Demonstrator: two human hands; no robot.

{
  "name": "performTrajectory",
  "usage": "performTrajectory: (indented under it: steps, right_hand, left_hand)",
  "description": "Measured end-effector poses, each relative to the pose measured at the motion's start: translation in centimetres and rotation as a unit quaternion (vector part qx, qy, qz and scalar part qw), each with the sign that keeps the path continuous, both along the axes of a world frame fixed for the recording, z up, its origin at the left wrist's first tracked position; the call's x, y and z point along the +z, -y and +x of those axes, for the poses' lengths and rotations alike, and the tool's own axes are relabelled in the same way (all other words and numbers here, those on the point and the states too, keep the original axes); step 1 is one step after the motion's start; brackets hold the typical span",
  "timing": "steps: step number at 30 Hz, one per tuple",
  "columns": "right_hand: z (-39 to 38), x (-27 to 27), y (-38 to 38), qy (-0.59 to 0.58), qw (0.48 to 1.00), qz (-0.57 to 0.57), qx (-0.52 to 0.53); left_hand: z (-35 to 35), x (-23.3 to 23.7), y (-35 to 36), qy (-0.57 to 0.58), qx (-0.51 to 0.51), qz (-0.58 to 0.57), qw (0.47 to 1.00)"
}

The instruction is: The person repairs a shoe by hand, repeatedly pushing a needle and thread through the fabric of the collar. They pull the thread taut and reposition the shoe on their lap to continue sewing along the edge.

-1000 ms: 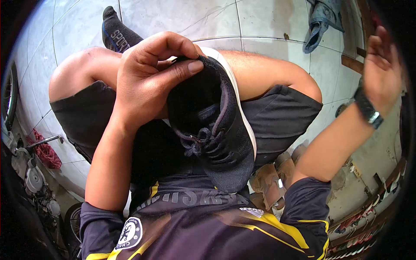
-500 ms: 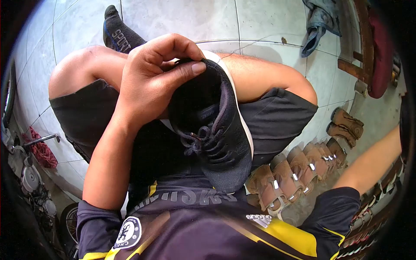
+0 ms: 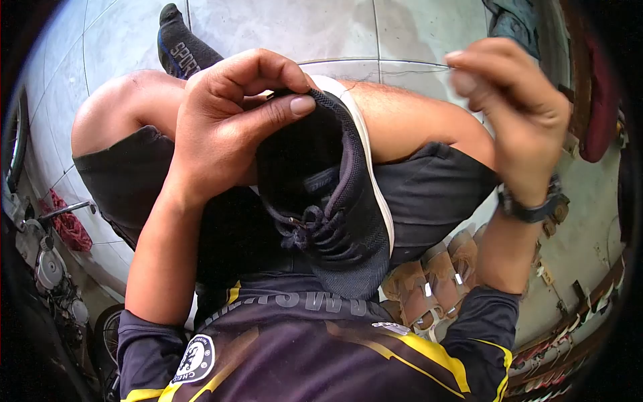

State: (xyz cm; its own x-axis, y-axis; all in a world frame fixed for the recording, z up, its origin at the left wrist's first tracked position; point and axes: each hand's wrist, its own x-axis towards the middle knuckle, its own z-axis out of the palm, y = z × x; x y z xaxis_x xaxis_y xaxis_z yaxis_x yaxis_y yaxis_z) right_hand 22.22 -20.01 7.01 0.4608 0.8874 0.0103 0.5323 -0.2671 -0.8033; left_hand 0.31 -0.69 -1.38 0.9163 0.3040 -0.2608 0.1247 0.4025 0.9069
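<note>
A black lace-up shoe [image 3: 341, 234] with a white sole edge rests in my lap, toe toward my body, its opening facing up. My left hand [image 3: 244, 120] pinches the rim of the shoe's heel between thumb and fingers. To the right, above my knee, my right hand [image 3: 512, 107] is raised, slightly blurred, with thumb and index finger close together. A thin dark thread [image 3: 415, 70] seems to run from those fingertips toward the shoe's heel. A watch or band [image 3: 532, 204] is on my right wrist.
Brown sandals [image 3: 408, 285] stand in a row at the lower right. A red cloth [image 3: 70, 228] and motorcycle parts [image 3: 50, 271] lie at the left. Blue-grey fabric [image 3: 512, 27] is on the tiled floor at the upper right, beside a wooden frame.
My right hand has come into view from beyond the right edge and is now raised beside the shoe. The left hand keeps its pinch on the heel.
</note>
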Motion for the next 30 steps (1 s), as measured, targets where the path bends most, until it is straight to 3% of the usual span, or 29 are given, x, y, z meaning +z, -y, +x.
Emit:
performTrajectory:
  steps: [3,30]
  right_hand:
    - [-2.4,-1.8,-1.4,0.002,0.997,0.026,0.068]
    - [-3.7,-3.5,-2.6,0.079,0.991,0.039,0.096]
  left_hand:
    - [0.1,-0.1,-0.1,-0.002,-0.002,0.008,1.000]
    - [0.7,0.0,0.1,-0.007,0.016,-0.025,1.000]
